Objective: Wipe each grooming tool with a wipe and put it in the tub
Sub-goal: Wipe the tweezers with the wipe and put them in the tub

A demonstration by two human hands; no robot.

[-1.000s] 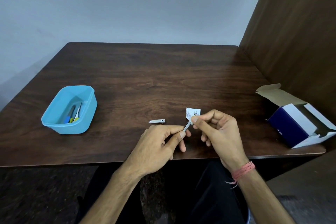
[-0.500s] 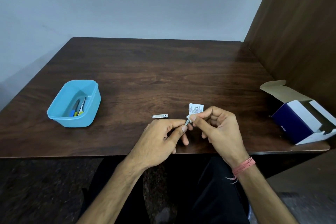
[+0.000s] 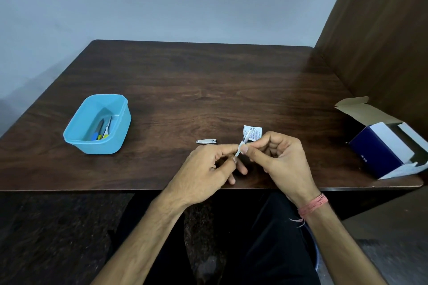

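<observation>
Print on the wipe packet (image 3: 254, 133) is too small to read.

Both forearms are seen bare, with no sleeves reaching the wrists. A band of pink-red thread (image 3: 313, 205) is wound several times around the right wrist, with a loose frayed end hanging from it. Dark trousers (image 3: 266, 250) are worn on the legs at the bottom of the view.

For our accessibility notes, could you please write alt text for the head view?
Two hands, left hand and right hand, hold a slim metal tool over a dark wooden table. A nail clipper lies nearby; a blue tub at left holds tools.
</observation>
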